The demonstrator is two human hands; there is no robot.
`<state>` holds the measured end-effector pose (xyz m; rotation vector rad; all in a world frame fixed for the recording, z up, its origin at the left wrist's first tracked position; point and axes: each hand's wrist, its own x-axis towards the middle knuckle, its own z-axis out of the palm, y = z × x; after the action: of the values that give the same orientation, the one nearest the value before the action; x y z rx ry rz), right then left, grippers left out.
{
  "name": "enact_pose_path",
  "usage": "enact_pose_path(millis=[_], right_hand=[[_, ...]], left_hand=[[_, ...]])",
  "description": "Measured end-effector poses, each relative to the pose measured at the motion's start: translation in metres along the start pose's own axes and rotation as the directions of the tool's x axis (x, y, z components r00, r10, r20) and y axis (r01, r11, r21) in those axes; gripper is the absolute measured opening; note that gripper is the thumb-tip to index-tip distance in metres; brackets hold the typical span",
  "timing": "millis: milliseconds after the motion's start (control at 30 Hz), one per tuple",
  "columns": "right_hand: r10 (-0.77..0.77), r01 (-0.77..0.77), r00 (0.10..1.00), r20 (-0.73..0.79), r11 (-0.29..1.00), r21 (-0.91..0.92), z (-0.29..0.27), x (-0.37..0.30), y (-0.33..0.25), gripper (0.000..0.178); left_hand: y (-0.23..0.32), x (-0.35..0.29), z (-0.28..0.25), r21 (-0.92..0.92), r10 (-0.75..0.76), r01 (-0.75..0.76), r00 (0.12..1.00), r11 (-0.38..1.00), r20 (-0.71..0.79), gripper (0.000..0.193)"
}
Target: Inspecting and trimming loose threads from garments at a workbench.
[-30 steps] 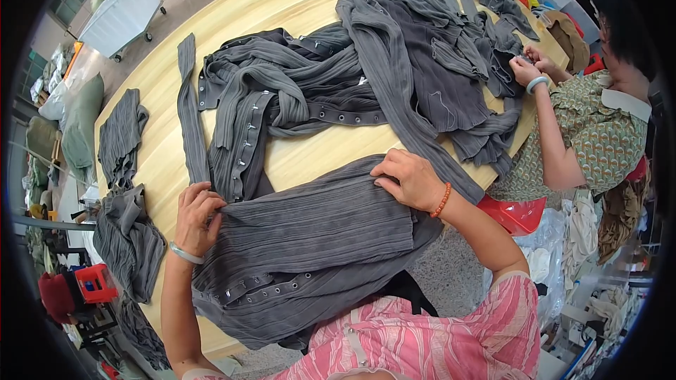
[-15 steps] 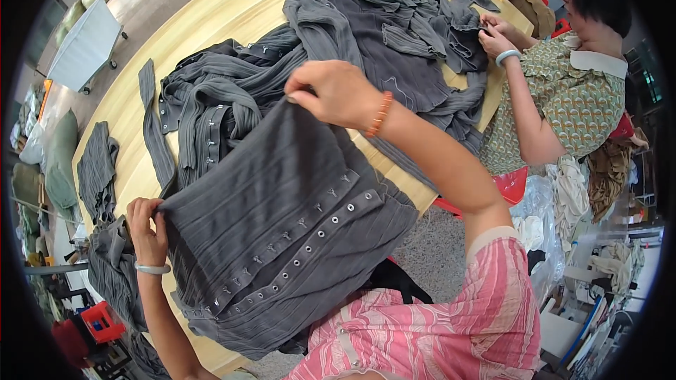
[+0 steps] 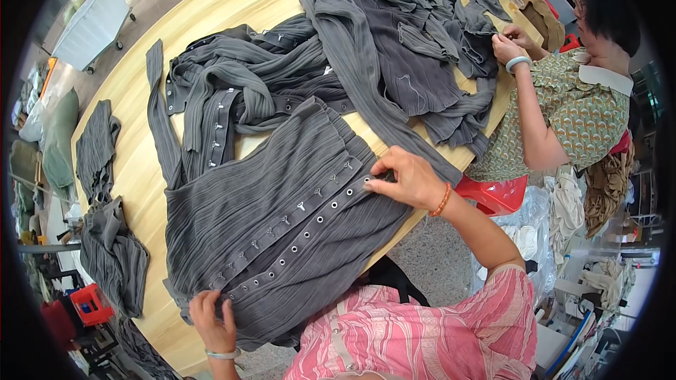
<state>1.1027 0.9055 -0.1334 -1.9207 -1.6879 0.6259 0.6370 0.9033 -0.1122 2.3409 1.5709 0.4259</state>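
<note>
A dark grey ribbed garment (image 3: 274, 176) lies spread on the table in front of me. A row of metal hooks and a row of eyelets run side by side across it on a slant. My right hand (image 3: 414, 181), with an orange beaded bracelet, pinches the garment at the upper right end of the eyelet strip. At the lower left end of the hook row, my left hand (image 3: 213, 322) rests its fingertips on the cloth, thumb apart from the fingers. A pale bangle circles that wrist.
More dark grey garments (image 3: 359, 42) are heaped across the wooden table (image 3: 130, 148). At the right, a co-worker (image 3: 553, 102) handles grey cloth. A red stool (image 3: 496, 195) stands by the table edge, near plastic-wrapped cloth. A white wheeled bin (image 3: 91, 24) is at far left.
The garment, held up by its far edge before, now lies flat. My left hand has come down toward me to the hook row's end; my right hand has moved right and nearer to the eyelet strip.
</note>
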Motion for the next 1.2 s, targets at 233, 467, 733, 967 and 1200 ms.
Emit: enact_pose_path(millis=[233, 467, 733, 967, 1200], right_hand=[[-0.037, 0.042, 0.999, -0.034, 0.987, 0.153, 0.012, -0.007, 0.0, 0.022], [0.065, 0.045, 0.987, -0.149, 0.773, 0.633, 0.016, -0.003, 0.0, 0.015], [-0.114, 0.074, 0.977, -0.181, 0.975, -0.212, 0.012, -0.02, -0.011, 0.013], [-0.079, 0.002, 0.965, -0.25, 0.957, -0.291, 0.014, -0.02, -0.013, 0.009], [-0.463, 0.402, 0.846, -0.265, 0.879, -0.254, 0.032, -0.004, -0.051, 0.011]], left_hand=[[0.002, -0.028, 0.021, 0.118, -0.021, 0.034, 0.994, 0.992, -0.109, 0.045], [-0.028, -0.026, 0.024, 0.204, -0.016, 0.051, 0.985, 0.978, -0.173, 0.051], [-0.036, -0.019, 0.015, 0.201, 0.014, 0.026, 0.981, 0.979, -0.193, 0.018], [-0.037, -0.02, 0.017, 0.19, -0.01, 0.051, 0.978, 0.98, -0.209, 0.012], [-0.018, -0.026, 0.018, 0.174, -0.039, 0.079, 0.974, 0.982, -0.221, 0.024]])
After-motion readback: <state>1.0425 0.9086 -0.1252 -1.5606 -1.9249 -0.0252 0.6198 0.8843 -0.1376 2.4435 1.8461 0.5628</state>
